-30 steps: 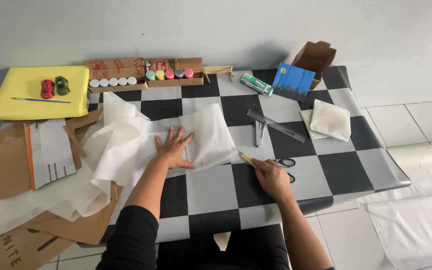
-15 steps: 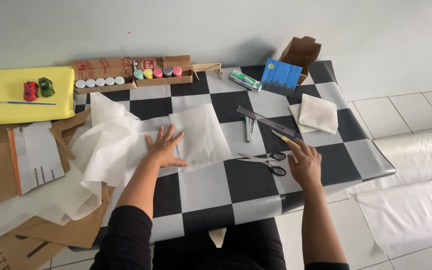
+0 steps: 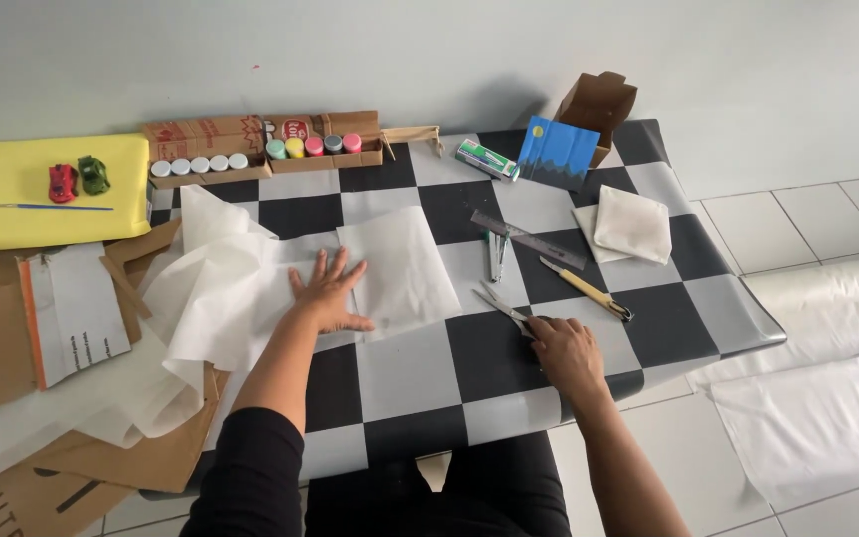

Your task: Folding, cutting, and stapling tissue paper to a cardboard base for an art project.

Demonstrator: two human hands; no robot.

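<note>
Black-and-white checked table (image 3: 390, 373). White translucent paper (image 3: 251, 288) under left grip (image 3: 328, 294). Silver scissors (image 3: 504, 306) at right grip (image 3: 567, 350); beyond it a yellow-handled knife (image 3: 585, 287), grey ruler (image 3: 527, 239), blue card (image 3: 557, 154). Far left of grips: yellow board (image 3: 12, 204), red and green toy cars (image 3: 77, 179).

Along the back of your checkered counter (image 3: 400, 373) stands a cardboard tray of small paint pots (image 3: 260, 154). To its left you have a yellow foam pad (image 3: 12, 214) carrying two toy cars (image 3: 77, 179) and a thin paintbrush (image 3: 50, 207). Farther right lie a metal ruler (image 3: 527, 239), a yellow-handled knife (image 3: 586, 289), a folded white cloth (image 3: 632, 224), a small blue painting (image 3: 558, 154) and an open brown box (image 3: 599, 104).
</note>
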